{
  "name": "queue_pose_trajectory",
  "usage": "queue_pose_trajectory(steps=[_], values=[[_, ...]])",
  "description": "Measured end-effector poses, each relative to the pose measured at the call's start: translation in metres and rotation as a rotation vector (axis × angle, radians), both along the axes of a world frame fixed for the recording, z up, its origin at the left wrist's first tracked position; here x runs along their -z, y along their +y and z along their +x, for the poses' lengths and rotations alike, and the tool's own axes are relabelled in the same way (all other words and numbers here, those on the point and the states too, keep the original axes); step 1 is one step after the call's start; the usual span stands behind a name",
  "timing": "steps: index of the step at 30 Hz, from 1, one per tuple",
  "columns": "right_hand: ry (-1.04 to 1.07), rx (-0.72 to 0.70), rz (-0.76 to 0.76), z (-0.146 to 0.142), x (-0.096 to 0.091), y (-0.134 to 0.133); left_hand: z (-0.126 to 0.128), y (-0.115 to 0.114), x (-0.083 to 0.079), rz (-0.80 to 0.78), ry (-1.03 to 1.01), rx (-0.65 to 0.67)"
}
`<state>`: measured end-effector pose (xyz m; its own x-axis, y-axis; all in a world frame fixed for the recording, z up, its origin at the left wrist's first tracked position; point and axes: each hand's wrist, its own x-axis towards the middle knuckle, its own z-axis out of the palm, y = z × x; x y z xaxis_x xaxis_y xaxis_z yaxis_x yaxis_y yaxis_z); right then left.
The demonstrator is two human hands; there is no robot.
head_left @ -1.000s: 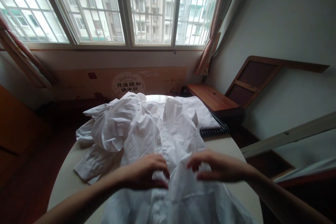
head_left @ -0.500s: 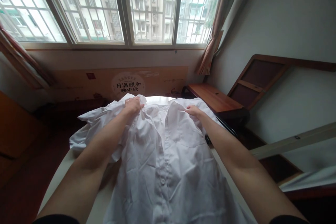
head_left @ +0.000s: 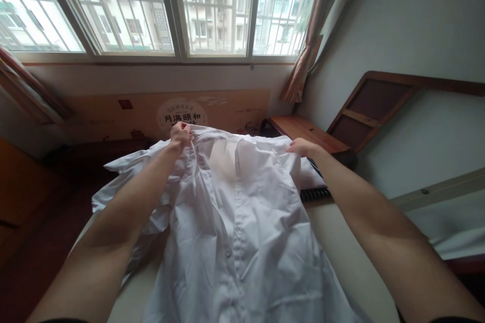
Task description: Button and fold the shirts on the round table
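Observation:
A white button-up shirt (head_left: 235, 222) lies front-up along a pale round table (head_left: 352, 262), its collar end far from me. My left hand (head_left: 180, 135) is closed on the shirt's left shoulder near the collar. My right hand (head_left: 301, 147) pinches the right shoulder. Both arms stretch forward over the cloth and lift its top edge a little off the table. A crumpled sleeve (head_left: 121, 181) bunches out to the left.
A dark ribbed thing (head_left: 316, 193) pokes out from under the shirt at the right. Beyond the table stand a printed cardboard panel (head_left: 182, 116) under the window, a wooden bench (head_left: 306, 133) and a leaning wooden frame (head_left: 364, 111). Pale boards (head_left: 439, 192) lie at right.
Both hands went from the shirt's middle placket near me out to its shoulders. They have since spread wider and pulled the top edge up and taut.

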<state>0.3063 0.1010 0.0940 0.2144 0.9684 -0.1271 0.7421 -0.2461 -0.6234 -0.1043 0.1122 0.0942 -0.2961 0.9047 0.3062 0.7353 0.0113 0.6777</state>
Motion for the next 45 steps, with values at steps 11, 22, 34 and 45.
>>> queue_pose_trajectory(steps=[11,22,34,45], values=[[-0.232,-0.085,0.255,-0.134,0.027,0.033,0.013,-0.017,0.002,-0.066,0.260,0.343],[-0.289,-0.126,0.132,-0.148,0.068,0.037,0.010,-0.027,0.008,-0.013,0.401,0.402],[0.122,-0.210,0.294,-0.109,0.059,0.044,0.006,-0.015,0.018,0.266,-0.062,0.397],[0.612,-0.203,0.212,-0.065,0.006,0.025,-0.013,-0.008,-0.002,0.001,-0.059,0.383]])
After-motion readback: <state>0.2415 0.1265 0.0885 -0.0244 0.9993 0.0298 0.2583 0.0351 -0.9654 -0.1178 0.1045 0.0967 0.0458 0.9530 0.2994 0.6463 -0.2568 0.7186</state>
